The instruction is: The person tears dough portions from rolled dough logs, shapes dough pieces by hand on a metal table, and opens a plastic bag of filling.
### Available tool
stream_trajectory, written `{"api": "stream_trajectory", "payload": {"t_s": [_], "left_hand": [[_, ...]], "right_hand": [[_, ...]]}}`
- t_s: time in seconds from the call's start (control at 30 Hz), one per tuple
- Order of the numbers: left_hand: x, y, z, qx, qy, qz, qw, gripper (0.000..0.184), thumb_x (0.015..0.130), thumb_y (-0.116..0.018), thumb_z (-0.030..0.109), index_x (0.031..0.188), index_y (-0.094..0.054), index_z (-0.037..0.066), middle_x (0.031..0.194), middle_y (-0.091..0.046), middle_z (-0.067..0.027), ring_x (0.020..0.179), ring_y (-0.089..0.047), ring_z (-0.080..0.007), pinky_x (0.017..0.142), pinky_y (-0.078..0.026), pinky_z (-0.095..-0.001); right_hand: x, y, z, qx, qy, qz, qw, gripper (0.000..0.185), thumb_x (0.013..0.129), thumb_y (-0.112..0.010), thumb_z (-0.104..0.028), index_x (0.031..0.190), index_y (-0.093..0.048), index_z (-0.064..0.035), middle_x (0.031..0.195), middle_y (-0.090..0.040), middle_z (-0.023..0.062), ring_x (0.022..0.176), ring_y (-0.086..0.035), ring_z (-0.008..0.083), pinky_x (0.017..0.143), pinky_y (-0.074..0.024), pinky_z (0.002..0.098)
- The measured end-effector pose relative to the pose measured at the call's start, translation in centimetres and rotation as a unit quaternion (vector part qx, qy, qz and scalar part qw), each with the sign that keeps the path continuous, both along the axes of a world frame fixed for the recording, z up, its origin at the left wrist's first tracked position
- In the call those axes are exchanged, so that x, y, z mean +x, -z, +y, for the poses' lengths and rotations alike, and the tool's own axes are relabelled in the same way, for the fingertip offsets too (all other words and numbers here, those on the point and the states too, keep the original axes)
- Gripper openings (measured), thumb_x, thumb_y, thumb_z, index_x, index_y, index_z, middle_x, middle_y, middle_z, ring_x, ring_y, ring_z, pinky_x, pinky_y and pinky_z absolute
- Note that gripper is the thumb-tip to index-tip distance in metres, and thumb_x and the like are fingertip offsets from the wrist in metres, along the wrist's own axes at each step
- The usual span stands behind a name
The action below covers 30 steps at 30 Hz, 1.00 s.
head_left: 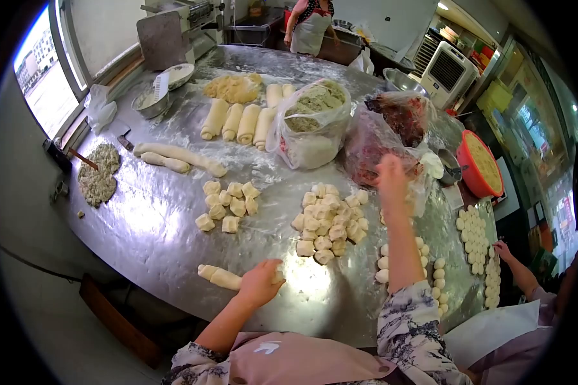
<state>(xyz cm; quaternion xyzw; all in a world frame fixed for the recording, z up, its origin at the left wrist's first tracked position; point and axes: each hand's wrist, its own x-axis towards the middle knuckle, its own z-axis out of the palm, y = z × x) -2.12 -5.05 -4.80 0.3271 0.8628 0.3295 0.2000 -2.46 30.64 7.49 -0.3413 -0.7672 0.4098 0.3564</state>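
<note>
Near the front edge of the steel table lies a short dough roll (218, 277). My left hand (261, 283) is closed around its right end, and a bit of pale dough shows by the fingers. My right hand (392, 174) reaches forward over the clear plastic bag of dark red filling (364, 151); motion smears its fingers, so their grip is hidden. Between the hands sits a heap of cut dough pieces (327, 221). A smaller group of dough pieces (237, 204) lies to the left. Rounded dough balls (383, 263) stand in rows beneath my right forearm.
Behind are thick dough rolls (245, 124), a bag of greenish filling (315, 109) and a long dough rope (183, 157). A red basin (480, 163) stands right. Another person's hand (502, 250) is by flattened dough rounds (472, 237). Another person (309, 29) stands at the back.
</note>
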Motion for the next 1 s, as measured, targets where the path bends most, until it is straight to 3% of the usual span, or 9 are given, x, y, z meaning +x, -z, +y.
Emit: {"api": "stream_trajectory", "payload": {"t_s": [0.07,0.13,0.17,0.23,0.33,0.53,0.63,0.73,1.0], "left_hand": [[-0.1,-0.4,-0.1,0.035,-0.029,-0.01,0.999,0.072,0.079,-0.077,0.022,0.141,-0.041,0.017,0.122,-0.058,-0.0144,0.106,-0.06,-0.0386,0.086,-0.051,-0.0457],[-0.5,-0.7,-0.2,0.067,-0.049,0.0,0.997,0.091,0.077,-0.078,0.019,0.151,-0.025,0.014,0.127,-0.055,-0.0173,0.108,-0.059,-0.0389,0.09,-0.05,-0.0458],[-0.6,-0.7,-0.5,0.081,-0.055,0.013,0.995,0.098,0.077,-0.079,0.018,0.153,-0.018,0.013,0.129,-0.053,-0.0189,0.109,-0.06,-0.0384,0.091,-0.05,-0.0454],[-0.7,-0.1,-1.1,0.133,-0.065,0.024,0.989,0.108,0.076,-0.079,0.016,0.156,-0.007,0.009,0.132,-0.05,-0.0215,0.109,-0.06,-0.0368,0.093,-0.05,-0.0443],[-1.4,1.2,-1.5,0.209,-0.115,-0.047,0.97,0.111,0.077,-0.075,0.012,0.156,0.002,0.004,0.141,-0.044,-0.0251,0.11,-0.061,-0.0332,0.095,-0.049,-0.0404],[-2.2,0.3,-2.7,0.296,-0.052,-0.167,0.939,0.104,0.074,-0.075,0.01,0.156,-0.011,0.007,0.14,-0.046,-0.0218,0.108,-0.062,-0.0343,0.092,-0.051,-0.0391],[-3.0,-1.0,-3.5,0.208,0.029,0.015,0.978,0.079,0.074,-0.074,0.01,0.145,-0.04,0.01,0.122,-0.06,-0.0205,0.1,-0.064,-0.0365,0.086,-0.053,-0.0401],[-3.1,0.6,-2.9,0.153,-0.035,-0.069,0.985,0.049,0.075,-0.073,0.013,0.121,-0.06,0.009,0.099,-0.067,-0.0191,0.092,-0.065,-0.0393,0.08,-0.053,-0.0428],[-1.5,-0.6,-1.9,0.181,-0.099,-0.078,0.975,0.03,0.075,-0.069,0.012,0.103,-0.061,0.005,0.089,-0.067,-0.0195,0.086,-0.065,-0.0408,0.074,-0.052,-0.044]], "right_hand": [[0.3,4.6,-3.6,0.1,-0.15,-0.044,0.983,0.025,0.099,-0.054,-0.025,0.117,-0.06,-0.009,0.099,-0.069,0.0147,0.088,-0.067,0.0284,0.079,-0.0518,0.0386],[1.2,5.9,-11.1,0.092,-0.318,-0.043,0.943,0.029,0.099,-0.056,-0.028,0.117,-0.061,-0.0065,0.101,-0.068,0.0171,0.094,-0.066,0.0337,0.084,-0.0515,0.0399],[2.0,6.7,-14.4,-0.061,-0.356,-0.128,0.924,0.036,0.097,-0.058,-0.032,0.123,-0.059,-0.007,0.111,-0.065,0.019,0.101,-0.063,0.0348,0.089,-0.0494,0.0413],[3.4,8.3,-18.8,0.012,-0.48,-0.132,0.867,0.043,0.093,-0.063,-0.025,0.131,-0.056,-0.0059,0.116,-0.062,0.0184,0.101,-0.063,0.0319,0.091,-0.0505,0.0373],[4.3,9.1,-22.9,0.006,-0.514,-0.097,0.852,0.051,0.095,-0.061,-0.039,0.128,-0.053,-0.0009,0.116,-0.058,0.0229,0.106,-0.059,0.0381,0.092,-0.048,0.0431],[3.6,9.8,-23.8,0.002,-0.47,-0.126,0.874,0.036,0.094,-0.064,-0.035,0.103,-0.059,-0.0008,0.099,-0.063,0.0208,0.092,-0.062,0.0387,0.08,-0.0509,0.0429],[3.4,8.6,-23.8,-0.014,-0.429,-0.111,0.896,0.03,0.093,-0.065,-0.032,0.1,-0.059,-0.0035,0.091,-0.064,0.018,0.084,-0.063,0.0364,0.074,-0.0518,0.0409],[3.2,8.7,-23.9,0.037,-0.393,-0.078,0.916,0.027,0.093,-0.065,-0.03,0.099,-0.06,-0.0041,0.09,-0.064,0.017,0.081,-0.064,0.0353,0.071,-0.0521,0.0399],[2.7,7.5,-24.6,0.146,-0.365,-0.064,0.917,0.021,0.092,-0.065,-0.023,0.095,-0.06,-0.0026,0.086,-0.062,0.0166,0.078,-0.062,0.0364,0.067,-0.0512,0.0424]]}}
